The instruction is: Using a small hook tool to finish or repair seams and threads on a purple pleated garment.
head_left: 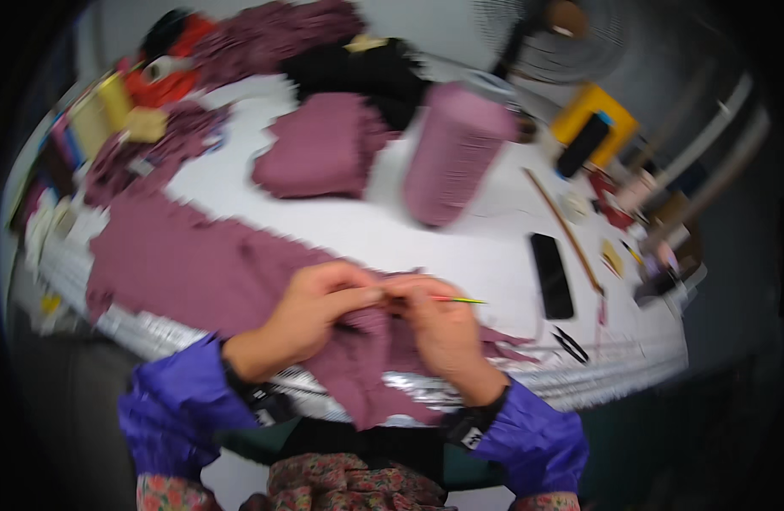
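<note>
Pinching a fold of mauve knit fabric [239, 272] at the table's [460, 247] near edge, the left hand [311, 311] is closing its fingers on the cloth while the right hand [439, 319] is gripping a thin green-yellow tool [462, 300] pointing toward the black phone [551, 275].

Both hands [383, 311] pinch mauve fabric [196, 264]; right holds a thin tool [462, 300].

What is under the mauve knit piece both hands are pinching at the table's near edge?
Under the mauve knit piece lie the white table and a silvery ribbed strip along its near edge. The left hand and right hand hide the fabric's middle; anything beneath stays covered.
</note>
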The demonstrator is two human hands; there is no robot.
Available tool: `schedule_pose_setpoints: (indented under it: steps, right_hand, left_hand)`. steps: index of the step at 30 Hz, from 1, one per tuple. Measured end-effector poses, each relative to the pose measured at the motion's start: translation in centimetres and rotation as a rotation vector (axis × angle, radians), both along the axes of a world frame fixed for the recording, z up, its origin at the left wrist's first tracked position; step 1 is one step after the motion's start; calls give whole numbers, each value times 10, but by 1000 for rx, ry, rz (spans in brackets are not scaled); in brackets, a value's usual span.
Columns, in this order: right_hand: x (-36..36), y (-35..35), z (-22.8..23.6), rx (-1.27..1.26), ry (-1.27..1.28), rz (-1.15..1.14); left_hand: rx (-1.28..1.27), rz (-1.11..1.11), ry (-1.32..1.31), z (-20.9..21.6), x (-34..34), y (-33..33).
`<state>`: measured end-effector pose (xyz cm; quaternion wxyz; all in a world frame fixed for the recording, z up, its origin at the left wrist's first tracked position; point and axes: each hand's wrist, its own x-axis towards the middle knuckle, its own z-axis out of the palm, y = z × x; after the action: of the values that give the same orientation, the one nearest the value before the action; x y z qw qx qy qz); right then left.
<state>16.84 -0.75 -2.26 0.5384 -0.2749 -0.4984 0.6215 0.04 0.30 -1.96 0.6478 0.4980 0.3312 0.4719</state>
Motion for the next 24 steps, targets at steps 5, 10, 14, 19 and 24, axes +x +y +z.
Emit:
schedule_pose_setpoints:
  steps: [5, 10, 14, 19, 24]
  right_hand:
    - [7, 6, -4, 38, -35, -5]
    - [8, 2, 10, 90, 79, 10]
    - [7, 7, -9, 209, 91, -167]
    - [-1, 7, -8, 166, 115, -116]
    - [-5, 13, -20, 150, 231, -204]
  left_hand:
    - [79, 39, 30, 5, 13, 2]
    - [99, -23, 55, 2, 4, 7]
    - [104, -88, -11, -11, 13, 14]
    - [-142, 40, 34, 6, 7, 0]
    - [690, 417, 595, -100, -48, 64]
